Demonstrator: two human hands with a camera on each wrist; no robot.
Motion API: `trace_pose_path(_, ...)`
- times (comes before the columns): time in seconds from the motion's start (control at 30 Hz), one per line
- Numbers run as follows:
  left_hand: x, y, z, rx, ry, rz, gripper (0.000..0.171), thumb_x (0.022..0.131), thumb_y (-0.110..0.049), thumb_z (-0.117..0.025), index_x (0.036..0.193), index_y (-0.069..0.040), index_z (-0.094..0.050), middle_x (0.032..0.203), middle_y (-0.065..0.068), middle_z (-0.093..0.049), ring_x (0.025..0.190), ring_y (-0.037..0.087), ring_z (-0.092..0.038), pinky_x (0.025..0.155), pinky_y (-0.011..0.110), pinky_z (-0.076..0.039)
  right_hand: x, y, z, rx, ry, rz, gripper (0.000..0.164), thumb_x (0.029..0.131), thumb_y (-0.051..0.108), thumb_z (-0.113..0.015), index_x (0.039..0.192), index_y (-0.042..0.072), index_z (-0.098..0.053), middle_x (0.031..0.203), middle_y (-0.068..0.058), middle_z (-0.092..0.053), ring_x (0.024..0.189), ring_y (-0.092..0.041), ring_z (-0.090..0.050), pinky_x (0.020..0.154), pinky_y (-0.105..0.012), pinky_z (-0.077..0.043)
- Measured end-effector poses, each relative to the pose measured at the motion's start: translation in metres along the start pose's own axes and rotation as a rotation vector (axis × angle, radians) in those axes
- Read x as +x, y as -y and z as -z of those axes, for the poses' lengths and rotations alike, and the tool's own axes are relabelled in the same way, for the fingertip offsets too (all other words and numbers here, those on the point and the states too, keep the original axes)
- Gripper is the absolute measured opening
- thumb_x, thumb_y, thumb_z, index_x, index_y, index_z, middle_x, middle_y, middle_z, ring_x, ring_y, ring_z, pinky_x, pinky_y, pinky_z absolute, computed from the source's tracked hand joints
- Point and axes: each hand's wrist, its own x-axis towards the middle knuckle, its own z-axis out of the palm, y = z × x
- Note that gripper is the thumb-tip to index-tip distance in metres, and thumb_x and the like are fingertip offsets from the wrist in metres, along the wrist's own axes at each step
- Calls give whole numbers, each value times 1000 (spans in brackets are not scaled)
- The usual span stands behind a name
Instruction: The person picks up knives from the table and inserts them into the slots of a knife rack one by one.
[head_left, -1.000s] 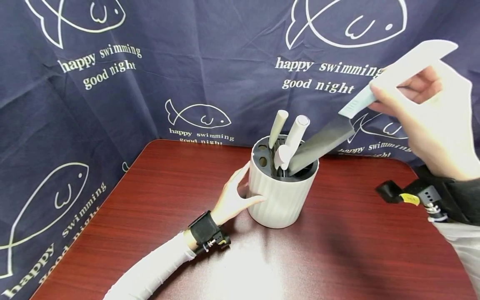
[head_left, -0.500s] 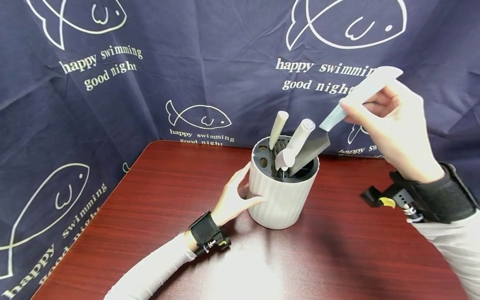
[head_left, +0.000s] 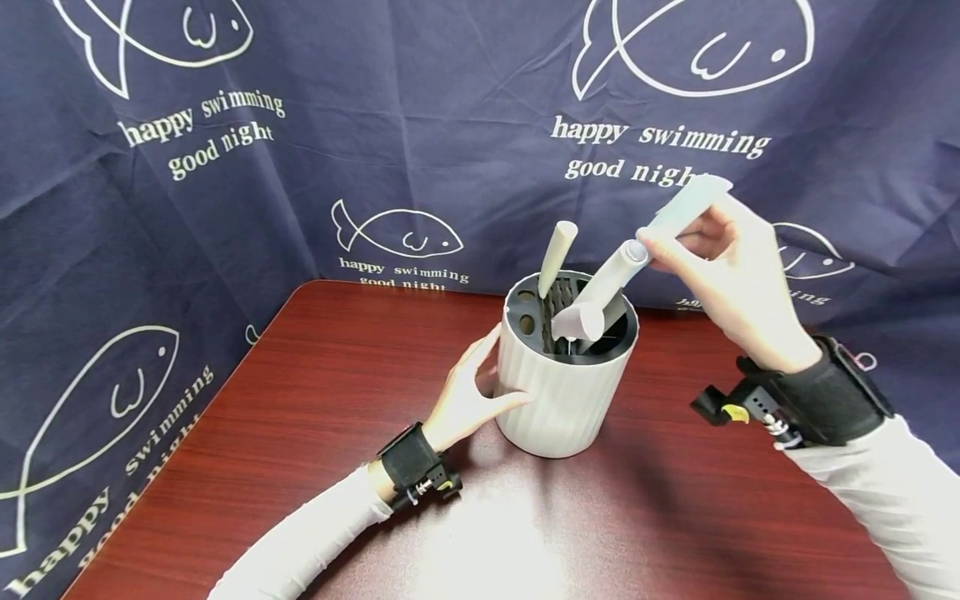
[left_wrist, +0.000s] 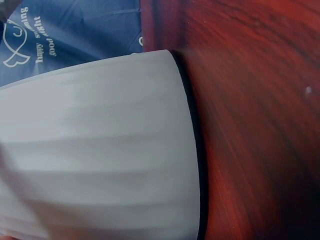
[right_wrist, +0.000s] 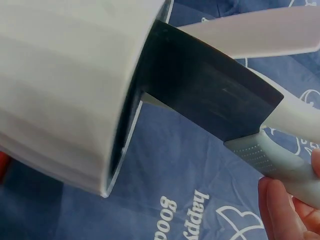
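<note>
A white ribbed knife holder with a dark slotted top stands on the table. My left hand holds its left side, thumb on the front and fingers reaching round behind. My right hand pinches the pale blue handle of a wide-bladed kitchen knife, above and right of the holder. In the right wrist view the blade's front part is inside the holder's mouth, the rest still outside and slanted. Also in the holder are a cream handle, a white round-ended handle and a pinkish handle. The knife's tip is hidden.
The holder stands near the back of the reddish-brown wooden table. Behind and to the left hangs a dark blue cloth with white fish and lettering. Round holes show at the left of the holder's top.
My right hand has moved left and down, carrying the knife deeper into the holder. The white and pinkish handles have shifted and tilted rightward. My left hand has stayed still.
</note>
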Motion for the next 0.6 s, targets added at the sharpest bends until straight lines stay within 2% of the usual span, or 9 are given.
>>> trace_pose_path(0.27,0,1,0,-26,3,-6,90,69,8,-82,146,6,-35,135,27,-46,124,37,-48,103,46,-46,-4,-14,-12,-4,38,5,17,86,4,-71,94,15,-61,82,12,-69,72,-3,-68,70,-15,-56)
trace_pose_path(0.43,1,2,-1,-57,6,-23,90,69,10,-82,145,7,-35,139,27,-44,127,37,-46,103,48,-45,-5,-20,-17,-40,25,-16,19,85,7,-73,91,20,-60,80,15,-68,72,0,-67,70,-12,-54)
trace_pose_path(0.6,1,2,0,-46,4,-23,90,69,10,-82,145,7,-35,139,27,-44,127,36,-46,103,47,-45,-5,-24,-23,-21,29,-36,18,86,7,-72,93,19,-60,80,15,-67,73,0,-67,70,-14,-55)
